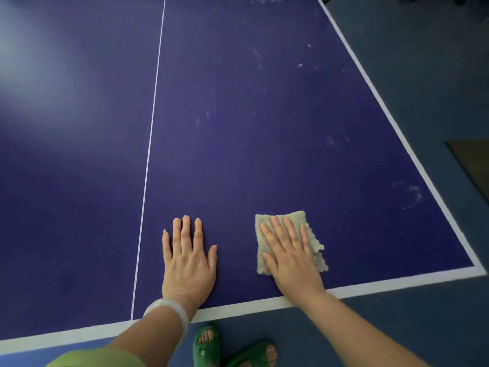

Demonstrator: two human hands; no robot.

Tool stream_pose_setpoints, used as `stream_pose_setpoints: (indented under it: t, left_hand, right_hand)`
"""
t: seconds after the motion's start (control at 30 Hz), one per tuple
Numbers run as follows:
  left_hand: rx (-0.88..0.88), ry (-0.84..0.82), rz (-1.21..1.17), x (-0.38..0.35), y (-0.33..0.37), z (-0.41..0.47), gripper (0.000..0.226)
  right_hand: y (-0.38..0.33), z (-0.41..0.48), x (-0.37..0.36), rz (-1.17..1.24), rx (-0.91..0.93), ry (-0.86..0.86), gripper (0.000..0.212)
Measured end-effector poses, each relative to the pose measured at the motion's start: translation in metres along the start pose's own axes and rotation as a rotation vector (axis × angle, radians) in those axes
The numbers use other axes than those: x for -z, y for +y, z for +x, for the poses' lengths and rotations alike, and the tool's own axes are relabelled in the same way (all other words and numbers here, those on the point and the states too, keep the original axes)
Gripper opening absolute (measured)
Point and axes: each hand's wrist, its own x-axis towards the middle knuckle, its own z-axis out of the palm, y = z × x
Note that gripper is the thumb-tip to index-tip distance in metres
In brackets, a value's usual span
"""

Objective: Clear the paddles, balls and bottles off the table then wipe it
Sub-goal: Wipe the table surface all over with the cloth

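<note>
Green slippers (209,345) showed at the bottom edge, toes peeking out, standing on the blue-grey floor (423,327) just short of the desk's near end. A pale green sleeve (98,360) filled the near left corner, and a milky white bangle (169,312) sat around the left wrist.

The left hand (188,263) lay flat on the desk (251,128), palm down, fingers spread and straight, holding nothing. It rested just right of the thin white centre line (148,160) and just beyond the broad white end line (238,304).

The right hand (289,258) also lay flat with fingers extended, pressing down on a beige cloth (288,223). That cloth was spread on the dark blue surface near the near right corner, its right edge ragged and frayed; the fingers covered its middle without curling around it, and the wrist crossed the white end line.

Farther up the desk, on the right half, faint whitish smudges (412,197) and dusty specks marked the surface, some near the right side line (383,107), others towards the far end. The left half caught a soft pale glare. Beyond the right edge, a dark brownish panel (471,160) lay on the floor, its nature unclear.
</note>
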Motion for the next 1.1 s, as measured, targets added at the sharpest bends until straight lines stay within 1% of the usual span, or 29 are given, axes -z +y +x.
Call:
stream_pose_setpoints:
  t: [0.03, 0.1, 0.13, 0.17, 0.2, 0.23, 0.27, 0.3, 0.37, 0.43, 0.47, 0.53, 0.67, 0.73, 0.83, 0.93, 1.0, 1.1]
  left_hand:
    - [0.001, -0.003, -0.003, 0.000, 0.001, 0.000, 0.071]
    - [-0.005, -0.005, -0.010, 0.001, 0.001, -0.001, 0.072]
    - [-0.007, -0.006, -0.011, 0.001, 0.001, -0.001, 0.072]
    - [-0.008, -0.007, -0.011, 0.001, 0.001, -0.001, 0.072]
    - [-0.008, -0.007, -0.013, 0.002, 0.002, -0.001, 0.072]
    - [-0.008, -0.003, -0.018, 0.002, 0.002, -0.001, 0.072]
    - [-0.008, -0.001, -0.021, 0.002, 0.002, 0.000, 0.072]
    - [-0.008, -0.005, -0.021, 0.003, 0.002, 0.000, 0.072]
    - [-0.011, -0.016, -0.010, 0.001, 0.001, 0.000, 0.072]
    - [-0.015, -0.018, -0.002, 0.000, -0.001, 0.000, 0.071]
    - [-0.017, -0.015, -0.004, 0.000, -0.001, 0.000, 0.071]
    - [-0.018, -0.010, -0.009, 0.000, -0.001, 0.000, 0.071]
    - [-0.014, -0.010, -0.014, 0.001, -0.001, 0.000, 0.073]
    - [-0.009, -0.011, -0.033, 0.003, -0.001, -0.001, 0.074]
    - [-0.003, -0.016, -0.060, 0.005, -0.002, -0.001, 0.070]
    - [0.058, 0.007, -0.211, 0.011, 0.002, 0.003, 0.061]
    - [0.087, 0.036, -0.287, 0.017, 0.021, 0.006, 0.057]
    - [0.040, 0.062, -0.300, 0.021, 0.070, 0.009, 0.055]
  right_hand:
    - [0.023, -0.006, 0.001, 0.009, -0.119, 0.003, 0.059]
    - [0.054, -0.016, 0.009, 0.080, -0.497, -0.015, 0.056]
    - [0.057, -0.019, 0.012, 0.123, -0.658, -0.025, 0.056]
    - [0.050, -0.020, 0.014, 0.154, -0.770, -0.028, 0.057]
    - [0.036, -0.018, 0.014, 0.165, -0.833, -0.020, 0.059]
    - [0.014, -0.016, 0.013, 0.163, -0.840, -0.005, 0.060]
    - [-0.012, -0.015, 0.011, 0.157, -0.792, 0.009, 0.060]
    - [-0.040, -0.014, 0.008, 0.152, -0.698, 0.020, 0.059]
    - [-0.092, -0.020, 0.000, 0.111, -0.416, 0.037, 0.060]
    - [-0.115, -0.030, -0.006, 0.086, -0.166, 0.015, 0.061]
    - [-0.112, -0.034, -0.007, 0.076, -0.101, 0.008, 0.060]
    - [-0.085, -0.041, -0.008, 0.046, -0.074, 0.012, 0.061]
    - [-0.018, -0.051, -0.004, -0.001, -0.220, 0.027, 0.060]
    - [0.000, -0.050, -0.003, -0.003, -0.250, 0.014, 0.060]
    - [0.007, -0.048, -0.002, 0.015, -0.251, 0.011, 0.061]
    - [0.007, -0.047, -0.001, 0.038, -0.233, 0.021, 0.060]
    - [0.011, -0.048, 0.000, 0.055, -0.215, 0.025, 0.060]
    - [0.020, -0.050, 0.000, 0.052, -0.129, 0.028, 0.060]
